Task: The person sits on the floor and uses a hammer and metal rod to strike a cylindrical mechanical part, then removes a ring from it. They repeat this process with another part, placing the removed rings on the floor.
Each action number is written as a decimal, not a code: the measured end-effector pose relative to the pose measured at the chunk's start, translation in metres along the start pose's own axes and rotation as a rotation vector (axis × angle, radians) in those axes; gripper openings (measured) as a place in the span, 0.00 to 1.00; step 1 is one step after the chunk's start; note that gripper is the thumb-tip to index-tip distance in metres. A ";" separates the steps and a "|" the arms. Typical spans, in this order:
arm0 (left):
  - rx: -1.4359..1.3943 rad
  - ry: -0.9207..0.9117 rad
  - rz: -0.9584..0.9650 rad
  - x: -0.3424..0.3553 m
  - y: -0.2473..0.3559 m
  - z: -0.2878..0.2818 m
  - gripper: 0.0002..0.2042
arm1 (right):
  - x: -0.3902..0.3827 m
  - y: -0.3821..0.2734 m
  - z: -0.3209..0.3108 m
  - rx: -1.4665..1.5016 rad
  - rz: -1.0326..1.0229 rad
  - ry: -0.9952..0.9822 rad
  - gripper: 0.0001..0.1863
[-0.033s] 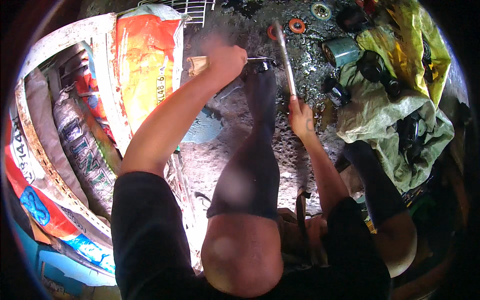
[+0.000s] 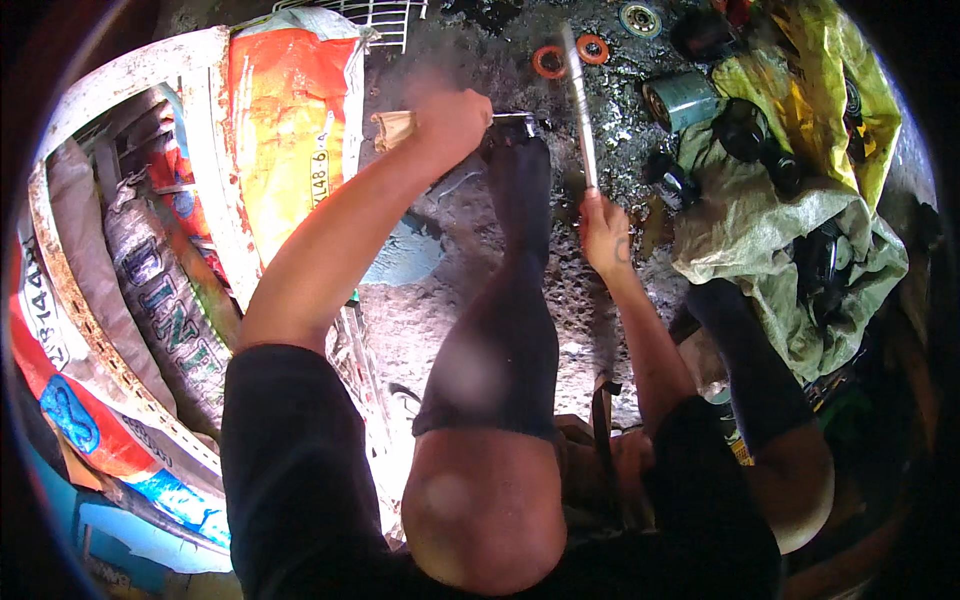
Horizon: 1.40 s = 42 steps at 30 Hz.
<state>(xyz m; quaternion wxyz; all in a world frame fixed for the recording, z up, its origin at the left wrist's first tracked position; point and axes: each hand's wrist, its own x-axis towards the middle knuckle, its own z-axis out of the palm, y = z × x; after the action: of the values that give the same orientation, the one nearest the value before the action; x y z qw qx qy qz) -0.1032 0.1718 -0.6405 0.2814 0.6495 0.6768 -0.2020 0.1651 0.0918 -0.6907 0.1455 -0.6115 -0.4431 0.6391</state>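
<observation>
My left hand (image 2: 455,120) is closed round a tool with a thin metal blade (image 2: 510,116) that points right. A pale wooden piece (image 2: 393,130), which looks like its handle, sticks out behind the fist. The blade's tip meets a small dark part (image 2: 531,126) at the toe of my dark-covered foot; its kind cannot be made out. My right hand (image 2: 605,235) grips the lower end of a long pale rod (image 2: 580,110), which stands to the right of the blade and leans slightly left at its top. The two hands are apart.
Two orange rings (image 2: 593,50) and a pale-rimmed wheel (image 2: 641,20) lie on the dark, littered ground. To the right are a grey-green cylinder (image 2: 682,103) and sacks (image 2: 770,225) with black parts. A white-framed rack (image 2: 212,150) with printed sacks stands left, below a wire grid (image 2: 390,22).
The rod's upper end has risen a little and shifted right, away from the blade. My left hand has moved very slightly left with its tool.
</observation>
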 end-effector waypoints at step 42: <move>-0.190 0.339 0.377 0.018 0.003 0.005 0.14 | 0.042 0.002 -0.070 -0.249 -0.052 0.285 0.32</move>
<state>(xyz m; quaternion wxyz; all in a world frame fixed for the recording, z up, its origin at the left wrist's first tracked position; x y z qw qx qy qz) -0.0991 0.1830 -0.6558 0.2562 0.7593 0.5974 0.0300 0.2211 0.1484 -0.7100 0.1463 -0.6975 -0.5094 0.4822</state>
